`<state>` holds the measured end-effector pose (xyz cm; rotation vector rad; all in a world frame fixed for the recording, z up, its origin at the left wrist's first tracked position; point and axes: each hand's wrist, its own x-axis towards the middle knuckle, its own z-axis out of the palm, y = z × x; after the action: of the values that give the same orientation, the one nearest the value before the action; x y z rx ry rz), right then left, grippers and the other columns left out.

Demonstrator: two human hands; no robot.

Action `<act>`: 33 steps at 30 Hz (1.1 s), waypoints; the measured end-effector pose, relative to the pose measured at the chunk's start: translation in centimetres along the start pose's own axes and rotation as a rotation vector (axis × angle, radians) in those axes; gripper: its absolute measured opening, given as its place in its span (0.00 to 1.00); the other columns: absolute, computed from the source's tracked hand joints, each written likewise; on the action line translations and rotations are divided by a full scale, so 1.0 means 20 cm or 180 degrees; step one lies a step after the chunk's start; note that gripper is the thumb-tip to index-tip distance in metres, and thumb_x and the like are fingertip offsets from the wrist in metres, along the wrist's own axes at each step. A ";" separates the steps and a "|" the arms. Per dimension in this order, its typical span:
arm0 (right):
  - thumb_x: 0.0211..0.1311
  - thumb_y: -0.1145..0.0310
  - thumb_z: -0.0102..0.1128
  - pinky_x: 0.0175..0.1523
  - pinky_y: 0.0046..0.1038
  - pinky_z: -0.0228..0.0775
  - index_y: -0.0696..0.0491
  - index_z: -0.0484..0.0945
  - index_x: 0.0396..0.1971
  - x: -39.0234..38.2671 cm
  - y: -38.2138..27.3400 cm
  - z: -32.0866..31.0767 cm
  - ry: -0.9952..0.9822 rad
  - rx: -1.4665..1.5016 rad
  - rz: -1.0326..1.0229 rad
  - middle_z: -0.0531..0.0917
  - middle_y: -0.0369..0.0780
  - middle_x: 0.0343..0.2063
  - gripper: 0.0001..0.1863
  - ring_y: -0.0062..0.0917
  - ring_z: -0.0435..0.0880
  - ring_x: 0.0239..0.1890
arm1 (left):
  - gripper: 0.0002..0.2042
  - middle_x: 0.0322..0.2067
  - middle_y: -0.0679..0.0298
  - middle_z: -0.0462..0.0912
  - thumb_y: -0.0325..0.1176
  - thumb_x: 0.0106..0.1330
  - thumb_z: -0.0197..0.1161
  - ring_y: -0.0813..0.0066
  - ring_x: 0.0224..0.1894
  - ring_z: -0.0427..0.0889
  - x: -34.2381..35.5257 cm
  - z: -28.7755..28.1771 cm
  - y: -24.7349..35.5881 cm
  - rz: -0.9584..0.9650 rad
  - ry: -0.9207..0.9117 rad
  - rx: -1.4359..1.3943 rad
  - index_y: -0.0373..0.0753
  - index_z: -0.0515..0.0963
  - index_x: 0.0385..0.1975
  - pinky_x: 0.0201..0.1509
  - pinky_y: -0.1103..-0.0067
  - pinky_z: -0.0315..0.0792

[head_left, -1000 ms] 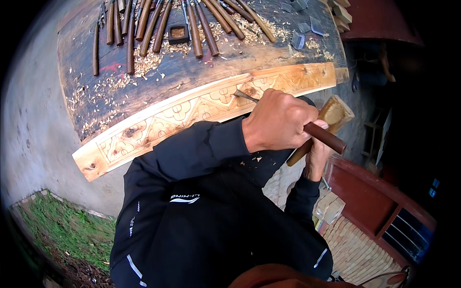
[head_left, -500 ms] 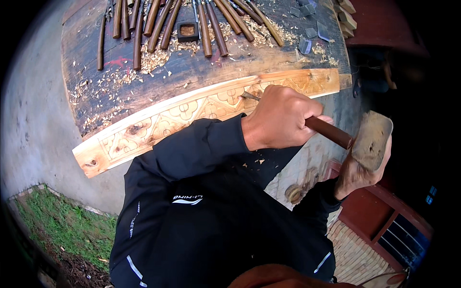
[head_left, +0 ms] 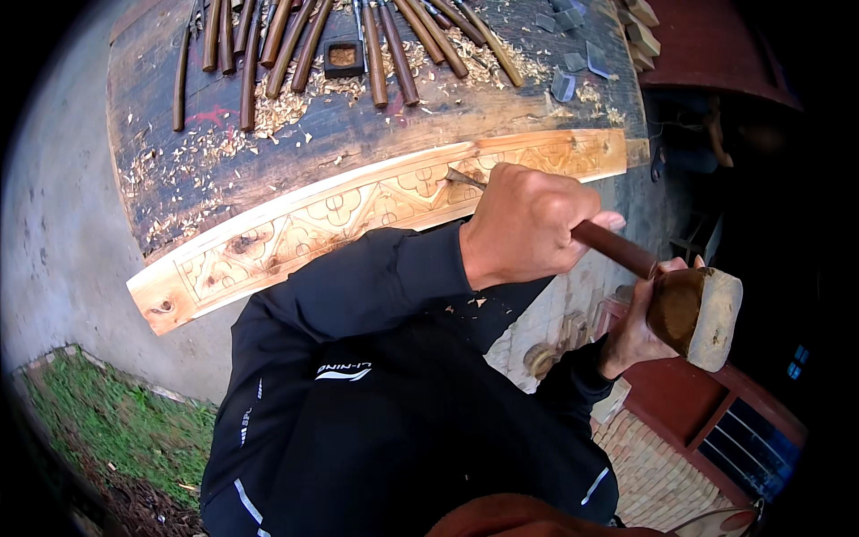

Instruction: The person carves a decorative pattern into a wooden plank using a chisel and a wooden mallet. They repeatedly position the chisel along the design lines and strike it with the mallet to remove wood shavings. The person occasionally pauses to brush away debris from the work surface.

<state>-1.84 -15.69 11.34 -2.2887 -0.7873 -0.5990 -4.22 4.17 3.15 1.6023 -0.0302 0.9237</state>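
My left hand (head_left: 528, 224) is closed round a chisel with a dark wooden handle (head_left: 616, 248); its metal blade (head_left: 466, 179) rests tip-down on a pale wooden board (head_left: 224, 261) marked with a row of four-lobed figures and zigzags. My left forearm crosses the board's near edge. To the right, my right hand (head_left: 646, 324) grips a wooden mallet, whose worn block head (head_left: 707, 318) sits below and beside the free end of the chisel's handle. The mallet's own handle is mostly hidden.
A dark workbench (head_left: 170, 188) carries several chisels (head_left: 376, 76), wood shavings, a small square dark box (head_left: 343, 55) and grey flat pieces (head_left: 591, 61). Wood blocks (head_left: 641, 36) lie at its right. Below are concrete, grass (head_left: 107, 421) and a dark red structure (head_left: 671, 394).
My right hand has swung the mallet rightward from behind the chisel's handle, then downward, its head turning. My left hand and the chisel's tip have stayed at nearly the same place on the board.
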 end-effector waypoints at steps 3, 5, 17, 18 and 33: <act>0.62 0.86 0.63 0.57 0.21 0.70 0.59 0.65 0.68 0.02 -0.01 0.03 -0.0022 -0.0200 0.0135 0.81 0.40 0.50 0.34 0.23 0.79 0.48 | 0.21 0.11 0.59 0.69 0.36 0.61 0.75 0.57 0.13 0.70 0.07 0.04 -0.03 -0.0028 0.0439 0.0140 0.40 0.70 0.12 0.17 0.68 0.60; 0.59 0.87 0.65 0.56 0.24 0.73 0.62 0.65 0.67 0.06 -0.04 0.05 0.0158 0.0081 0.0342 0.81 0.42 0.46 0.35 0.24 0.80 0.45 | 0.20 0.12 0.58 0.70 0.36 0.62 0.75 0.56 0.14 0.73 0.08 0.05 -0.04 -0.0058 0.0577 0.0307 0.41 0.72 0.13 0.17 0.68 0.61; 0.54 0.79 0.69 0.56 0.32 0.77 0.60 0.79 0.58 0.43 0.10 0.02 -0.0338 -0.1038 -0.0777 0.88 0.44 0.47 0.28 0.32 0.87 0.46 | 0.17 0.13 0.57 0.72 0.37 0.61 0.75 0.58 0.14 0.75 0.11 0.07 -0.07 -0.0139 0.0534 0.0465 0.40 0.76 0.16 0.18 0.70 0.64; 0.55 0.79 0.73 0.54 0.30 0.77 0.61 0.80 0.55 0.42 0.04 0.07 -0.0203 -0.0852 -0.0679 0.88 0.43 0.45 0.25 0.28 0.87 0.45 | 0.18 0.12 0.58 0.71 0.37 0.61 0.75 0.59 0.14 0.74 0.09 0.06 -0.06 -0.0128 0.0365 0.0452 0.40 0.75 0.15 0.17 0.70 0.64; 0.65 0.73 0.60 0.29 0.23 0.73 0.66 0.70 0.60 -0.30 0.51 0.30 -0.0413 0.3293 0.2760 0.80 0.43 0.33 0.25 0.24 0.81 0.26 | 0.27 0.11 0.66 0.59 0.38 0.62 0.76 0.74 0.11 0.60 0.17 -0.41 -0.03 0.1633 -0.0335 0.1088 0.42 0.61 0.12 0.15 0.74 0.52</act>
<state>1.93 -20.11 -0.60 -1.4468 -0.0269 0.3200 -6.05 12.82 4.19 2.0071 -0.3905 1.2860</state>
